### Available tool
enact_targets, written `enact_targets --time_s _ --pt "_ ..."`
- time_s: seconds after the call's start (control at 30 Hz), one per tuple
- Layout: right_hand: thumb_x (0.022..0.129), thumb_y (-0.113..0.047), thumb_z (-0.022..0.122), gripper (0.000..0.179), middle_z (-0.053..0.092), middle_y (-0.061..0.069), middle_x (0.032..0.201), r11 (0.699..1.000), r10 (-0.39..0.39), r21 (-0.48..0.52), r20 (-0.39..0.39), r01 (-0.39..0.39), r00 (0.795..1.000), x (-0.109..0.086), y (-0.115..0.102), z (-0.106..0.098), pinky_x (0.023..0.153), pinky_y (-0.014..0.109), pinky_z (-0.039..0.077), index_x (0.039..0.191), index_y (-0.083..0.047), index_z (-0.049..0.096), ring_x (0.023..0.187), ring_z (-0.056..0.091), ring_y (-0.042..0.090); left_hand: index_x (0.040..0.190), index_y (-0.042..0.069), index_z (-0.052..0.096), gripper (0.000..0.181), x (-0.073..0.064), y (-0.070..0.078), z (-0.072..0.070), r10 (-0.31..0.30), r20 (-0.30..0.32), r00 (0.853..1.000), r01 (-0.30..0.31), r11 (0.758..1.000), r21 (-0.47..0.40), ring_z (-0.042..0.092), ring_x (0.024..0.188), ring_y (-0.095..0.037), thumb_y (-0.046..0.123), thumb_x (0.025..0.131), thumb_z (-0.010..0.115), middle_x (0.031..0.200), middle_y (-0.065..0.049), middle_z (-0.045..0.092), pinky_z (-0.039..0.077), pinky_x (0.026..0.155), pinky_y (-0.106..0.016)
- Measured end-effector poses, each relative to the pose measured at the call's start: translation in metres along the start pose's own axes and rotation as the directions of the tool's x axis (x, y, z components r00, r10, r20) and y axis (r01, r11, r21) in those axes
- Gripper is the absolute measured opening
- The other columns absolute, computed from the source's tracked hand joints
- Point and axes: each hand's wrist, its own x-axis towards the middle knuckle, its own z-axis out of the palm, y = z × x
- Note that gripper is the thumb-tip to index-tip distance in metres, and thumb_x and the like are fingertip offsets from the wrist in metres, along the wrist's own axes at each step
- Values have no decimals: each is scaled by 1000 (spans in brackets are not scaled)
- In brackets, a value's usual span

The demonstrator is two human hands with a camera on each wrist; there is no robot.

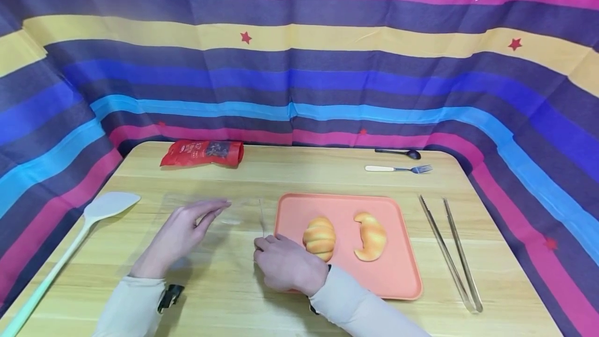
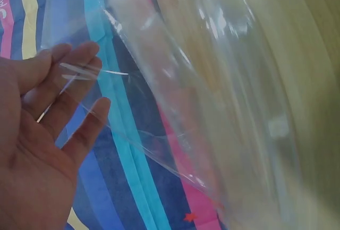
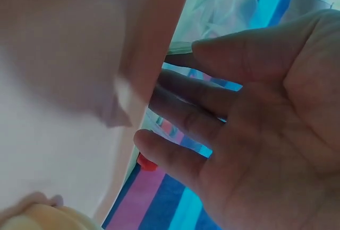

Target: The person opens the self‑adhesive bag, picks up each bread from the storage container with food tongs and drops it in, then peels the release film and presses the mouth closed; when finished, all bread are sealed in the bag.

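A large clear plastic bag (image 1: 234, 222) spreads between my two hands, left of the pink tray. Its film shows as glossy folds (image 2: 212, 81) in the left wrist view. My left hand (image 1: 184, 228) pinches the bag's film between thumb and fingertips, with creases running off from them. At the bag's right side, my right hand (image 1: 290, 264) pinches a pale, stiff edge strip (image 3: 180, 48) between thumb and forefinger, and its other fingers stretch out loosely. The right wrist lies over the left rim of the tray (image 1: 398, 285), close to one croissant (image 1: 320, 238).
A second croissant (image 1: 372, 237) lies on the tray. Metal tongs (image 1: 456, 259) lie to the right; a fork (image 1: 398, 169) and black spoon (image 1: 400, 153) lie behind. A red pouch (image 1: 203, 153) is at the back left, a long-handled spatula (image 1: 79, 235) at the left edge.
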Motion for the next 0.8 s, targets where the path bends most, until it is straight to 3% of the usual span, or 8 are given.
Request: enact_targets --time_s 0.23,0.37,0.5,0.63,0.8 --pt "84 -15 65 28 57 -3 118 998 12 59 16 -13 1000 2 0 0 95 29 43 112 -14 68 109 53 14 118 9 72 30 -1 0 2 -9 48 999 10 1000 -23 67 104 -21 -2 90 69 115 -3 70 56 85 -43" --pt "82 -11 66 44 53 2 136 994 29 109 3 -30 1000 2 4 -4 110 40 35 126 -10 64 128 47 17 116 8 73 31 -1 0 3 -18 53 998 20 999 -40 68 102 -22 -6 88 68 114 -4 71 56 83 -44" --pt "86 -11 64 38 54 5 138 989 30 145 -87 -17 996 -8 16 -9 112 43 33 124 -10 64 130 47 18 116 10 73 29 -2 0 4 -39 61 997 43 998 -54 67 104 -21 -2 90 69 114 -2 71 55 85 -44" --pt "95 -14 59 25 60 5 130 987 29 158 -234 8 972 -26 38 -12 109 42 37 118 -10 66 122 54 20 118 13 73 28 -3 0 3 -60 77 995 65 995 -72 65 108 -19 4 92 68 116 0 70 54 89 -43" --pt "96 -16 62 30 61 10 127 965 124 257 -303 -44 945 -60 67 -14 108 41 38 123 -3 64 121 55 26 119 13 72 29 -4 -2 3 -78 88 993 85 993 -82 65 109 -20 5 92 69 117 0 69 53 90 -45"
